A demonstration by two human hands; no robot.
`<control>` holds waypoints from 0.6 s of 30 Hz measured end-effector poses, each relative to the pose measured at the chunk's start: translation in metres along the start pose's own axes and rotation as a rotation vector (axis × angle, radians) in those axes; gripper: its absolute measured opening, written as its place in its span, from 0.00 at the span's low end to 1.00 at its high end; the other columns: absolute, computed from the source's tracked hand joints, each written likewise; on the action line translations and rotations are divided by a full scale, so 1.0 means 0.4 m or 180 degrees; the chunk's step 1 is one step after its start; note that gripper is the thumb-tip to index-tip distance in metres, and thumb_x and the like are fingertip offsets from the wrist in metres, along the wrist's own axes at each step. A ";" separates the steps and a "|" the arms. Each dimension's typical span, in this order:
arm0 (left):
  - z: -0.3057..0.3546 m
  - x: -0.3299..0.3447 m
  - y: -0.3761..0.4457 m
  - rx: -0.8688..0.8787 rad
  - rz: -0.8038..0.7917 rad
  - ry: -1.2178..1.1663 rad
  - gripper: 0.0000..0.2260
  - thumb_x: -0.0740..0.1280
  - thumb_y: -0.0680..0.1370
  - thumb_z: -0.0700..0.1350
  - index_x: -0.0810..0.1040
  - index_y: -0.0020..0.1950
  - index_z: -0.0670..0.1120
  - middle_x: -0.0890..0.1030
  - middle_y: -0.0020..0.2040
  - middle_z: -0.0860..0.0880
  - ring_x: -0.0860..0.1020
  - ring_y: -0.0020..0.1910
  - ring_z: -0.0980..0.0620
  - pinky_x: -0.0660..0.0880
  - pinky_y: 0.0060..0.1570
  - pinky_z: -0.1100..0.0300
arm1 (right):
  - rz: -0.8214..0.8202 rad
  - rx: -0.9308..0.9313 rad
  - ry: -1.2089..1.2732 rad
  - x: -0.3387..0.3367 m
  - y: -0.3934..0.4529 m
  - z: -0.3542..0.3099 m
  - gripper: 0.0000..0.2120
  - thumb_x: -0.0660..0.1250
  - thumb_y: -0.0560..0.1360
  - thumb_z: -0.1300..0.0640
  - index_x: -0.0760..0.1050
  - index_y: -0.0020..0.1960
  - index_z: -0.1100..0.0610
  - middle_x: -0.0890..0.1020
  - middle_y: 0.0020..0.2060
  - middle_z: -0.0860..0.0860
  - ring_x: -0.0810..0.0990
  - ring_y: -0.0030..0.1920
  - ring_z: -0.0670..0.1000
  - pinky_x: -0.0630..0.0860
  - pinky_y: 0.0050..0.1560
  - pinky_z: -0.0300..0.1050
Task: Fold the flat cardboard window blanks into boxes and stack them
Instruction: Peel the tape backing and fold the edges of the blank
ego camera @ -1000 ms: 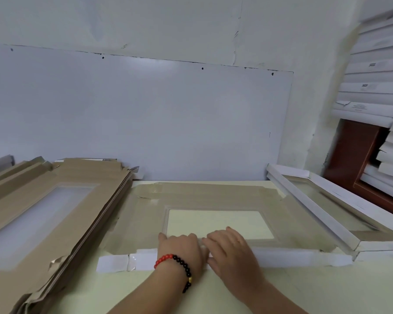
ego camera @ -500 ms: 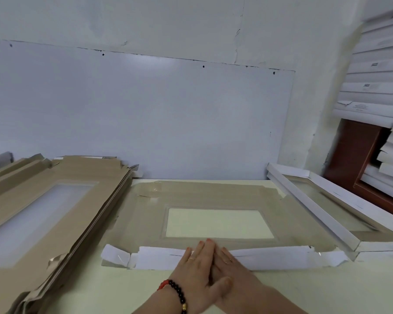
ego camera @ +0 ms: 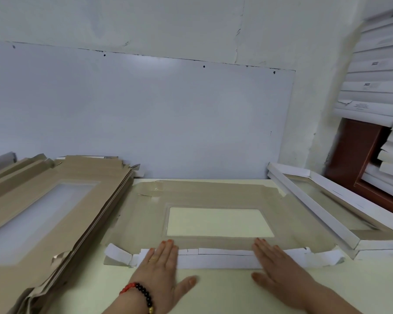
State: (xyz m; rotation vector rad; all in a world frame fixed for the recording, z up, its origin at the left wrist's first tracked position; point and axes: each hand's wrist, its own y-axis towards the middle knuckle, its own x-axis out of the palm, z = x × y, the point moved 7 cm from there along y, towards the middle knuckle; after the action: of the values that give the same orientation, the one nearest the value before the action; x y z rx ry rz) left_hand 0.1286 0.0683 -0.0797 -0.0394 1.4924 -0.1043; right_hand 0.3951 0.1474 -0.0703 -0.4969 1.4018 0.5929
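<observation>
A pale yellow-green bench (ego camera: 213, 288) meets a white wall carrying a glossy white board (ego camera: 145, 114). On the bench lies a flat blank (ego camera: 213, 196), brown matte cardboard with a rectangular clear window (ego camera: 218, 222); its near flap (ego camera: 216, 259) is folded over, white side up, with torn-looking tabs at the ends. The left hand (ego camera: 161, 273), with a ring and a red and black bead bracelet (ego camera: 141, 295), and the right hand (ego camera: 279, 270) press that flap flat, well apart, each grip open with fingers straight. Left, a pile of brown blanks (ego camera: 43, 211). Right, a folded white box (ego camera: 322, 209); behind it stacked white boxes (ego camera: 377, 71) with labels too blurred to read.
</observation>
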 end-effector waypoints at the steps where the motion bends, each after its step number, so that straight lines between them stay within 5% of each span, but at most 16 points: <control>1: -0.020 -0.003 -0.005 -0.0076 0.0026 0.0044 0.57 0.25 0.57 0.77 0.40 0.79 0.45 0.37 0.78 0.48 0.36 0.76 0.52 0.36 0.74 0.55 | 0.0001 0.0104 0.0028 0.006 -0.006 0.033 0.39 0.41 0.76 0.32 0.35 0.78 0.54 0.28 0.70 0.47 0.25 0.71 0.48 0.26 0.64 0.30; 5: -0.095 -0.005 -0.023 -0.0373 0.0091 0.0166 0.46 0.36 0.70 0.74 0.40 0.79 0.45 0.38 0.78 0.49 0.37 0.77 0.53 0.36 0.73 0.56 | 0.0050 0.0483 0.0137 0.028 -0.051 0.148 0.37 0.45 0.78 0.34 0.37 0.78 0.51 0.33 0.73 0.43 0.29 0.71 0.41 0.27 0.66 0.31; 11: -0.134 -0.029 -0.040 -0.0374 0.0347 0.0080 0.37 0.44 0.77 0.69 0.45 0.79 0.47 0.42 0.79 0.51 0.42 0.77 0.54 0.40 0.74 0.58 | 0.0081 0.0868 0.0482 0.030 -0.095 0.219 0.36 0.49 0.79 0.34 0.41 0.79 0.50 0.42 0.77 0.43 0.36 0.72 0.37 0.37 0.71 0.34; 16: -0.121 -0.082 -0.023 -0.0129 0.0617 0.0216 0.28 0.49 0.81 0.61 0.59 0.77 0.47 0.58 0.78 0.50 0.57 0.76 0.53 0.55 0.73 0.60 | 0.0564 0.0754 0.0476 -0.013 -0.091 0.201 0.30 0.51 0.80 0.39 0.55 0.78 0.52 0.49 0.77 0.41 0.52 0.75 0.39 0.39 0.64 0.23; 18: -0.089 -0.108 -0.031 0.0300 0.0955 0.0296 0.21 0.52 0.81 0.57 0.76 0.65 0.48 0.75 0.67 0.49 0.75 0.63 0.53 0.69 0.62 0.65 | 0.0789 0.0513 0.0294 -0.057 -0.085 0.164 0.27 0.49 0.82 0.42 0.68 0.73 0.57 0.66 0.72 0.40 0.68 0.68 0.37 0.52 0.65 0.23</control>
State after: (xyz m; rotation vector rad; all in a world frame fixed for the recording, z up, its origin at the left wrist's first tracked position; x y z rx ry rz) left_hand 0.0893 0.0612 -0.0384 0.2676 1.5679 0.0668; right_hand 0.4652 0.1618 -0.0413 -0.2252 1.5978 0.6555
